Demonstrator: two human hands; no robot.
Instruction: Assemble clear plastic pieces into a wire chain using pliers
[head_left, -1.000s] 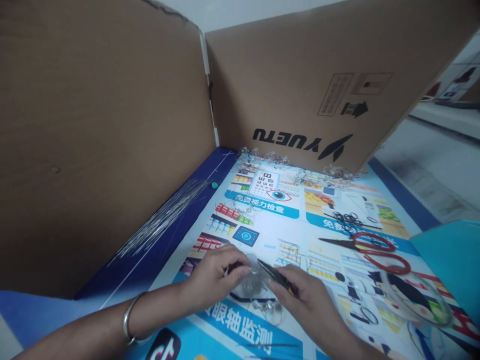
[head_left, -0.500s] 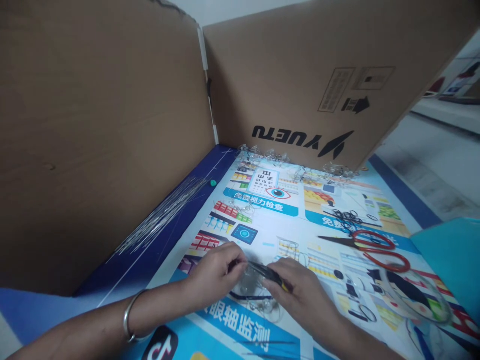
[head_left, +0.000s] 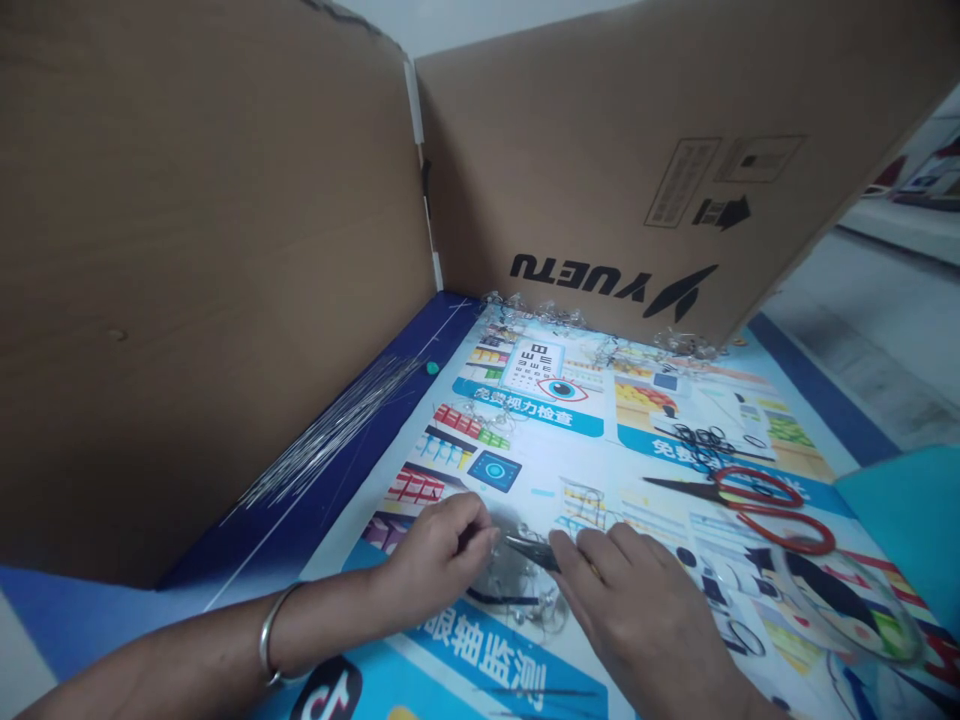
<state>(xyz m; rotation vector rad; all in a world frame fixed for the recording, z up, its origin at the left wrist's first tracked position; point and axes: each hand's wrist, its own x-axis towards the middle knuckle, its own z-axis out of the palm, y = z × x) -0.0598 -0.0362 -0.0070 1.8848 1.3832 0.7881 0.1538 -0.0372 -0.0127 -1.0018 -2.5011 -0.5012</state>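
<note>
My right hand [head_left: 637, 600] is wrapped around a pair of pliers [head_left: 534, 551], its dark jaws pointing left toward my other hand. My left hand [head_left: 442, 545] is closed in a pinch just beside the jaw tips; whatever lies between its fingers is too small to make out. Below and between both hands sits a small heap of thin wire pieces with clear parts [head_left: 517, 585], partly covered by the hands. A dark curved strip lies along the heap's near side.
Red-handled scissors [head_left: 765, 500] lie to the right, near a tangle of black loops [head_left: 705, 445]. A bundle of straight wires [head_left: 330, 430] rests at left. Cardboard walls [head_left: 600, 170] stand behind and left. Wire pieces [head_left: 540, 312] line the back. A clear round dish-like object [head_left: 911, 640] sits at right.
My right hand has turned over, knuckles now more upward, with the pliers still in it. The left hand keeps its pinch nearly in place. The whole view has shifted slightly.
</note>
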